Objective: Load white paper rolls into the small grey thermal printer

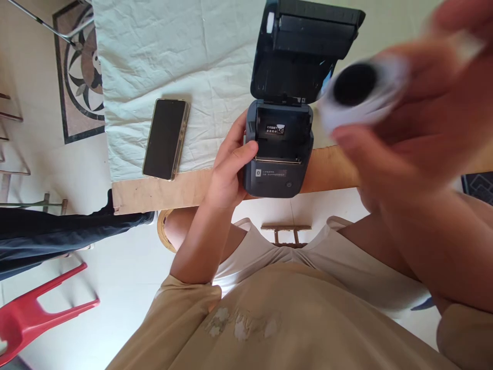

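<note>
My left hand (231,164) grips the left side of a small black label printer (277,185) at the table's near edge, thumb over its rim. The printer's lid (292,67) stands wide open, tipped back away from me. Inside the paper bay is a small printed sticker (276,129); no roll lies in the bay. Up on the right, my right hand (416,118) holds a white paper roll (331,110) with a dark core, fingers wrapped round it. The roll is apart from the printer, to the right of its bay. Hand and roll are blurred.
A smartphone (165,139) with a dark screen lies on the pale tablecloth (215,67), left of the printer. Bare wood (162,194) shows along the table's front edge. A red plastic stool (31,313) and another person's dark-trousered leg (69,231) are at the left.
</note>
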Motion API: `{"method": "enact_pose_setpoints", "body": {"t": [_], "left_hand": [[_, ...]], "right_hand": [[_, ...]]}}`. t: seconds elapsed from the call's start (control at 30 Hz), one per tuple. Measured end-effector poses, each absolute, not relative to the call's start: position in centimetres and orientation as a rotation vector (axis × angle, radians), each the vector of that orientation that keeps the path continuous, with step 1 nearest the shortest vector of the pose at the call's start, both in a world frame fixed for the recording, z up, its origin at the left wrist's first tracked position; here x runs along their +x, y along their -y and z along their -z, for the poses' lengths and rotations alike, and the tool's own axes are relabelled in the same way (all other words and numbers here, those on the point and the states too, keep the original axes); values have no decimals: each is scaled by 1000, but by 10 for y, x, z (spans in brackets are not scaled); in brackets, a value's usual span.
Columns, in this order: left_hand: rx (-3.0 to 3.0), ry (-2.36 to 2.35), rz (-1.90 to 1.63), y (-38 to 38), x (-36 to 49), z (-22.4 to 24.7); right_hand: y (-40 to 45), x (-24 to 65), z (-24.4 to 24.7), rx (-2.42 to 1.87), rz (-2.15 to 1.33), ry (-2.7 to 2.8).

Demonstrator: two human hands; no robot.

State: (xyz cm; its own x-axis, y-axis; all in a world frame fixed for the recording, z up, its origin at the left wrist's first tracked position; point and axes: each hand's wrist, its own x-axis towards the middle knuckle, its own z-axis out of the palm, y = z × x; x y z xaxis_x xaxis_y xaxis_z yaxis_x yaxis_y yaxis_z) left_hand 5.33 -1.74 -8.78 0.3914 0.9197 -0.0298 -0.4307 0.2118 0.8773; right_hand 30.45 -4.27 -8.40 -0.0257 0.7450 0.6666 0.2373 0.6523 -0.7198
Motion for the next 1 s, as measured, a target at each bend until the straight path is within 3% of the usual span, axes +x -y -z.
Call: {"method": "enact_pose_setpoints", "body": {"t": [0.1,0.2,0.57,0.8,1.0], "left_hand": [[931,-612,-1065,15,53,95],[955,-627,-1085,13,52,99],[954,-651,-1021,17,46,91],[922,-663,-1026,22,50,86],[955,-637,-1048,24,51,85]], "right_hand": [[47,261,74,-926,-161,1704],[48,253,68,-996,-59,1796],[40,259,67,-1258,-301,1956],[39,262,63,-1184,102,1880],[47,258,59,-1180,56,1881]]}}
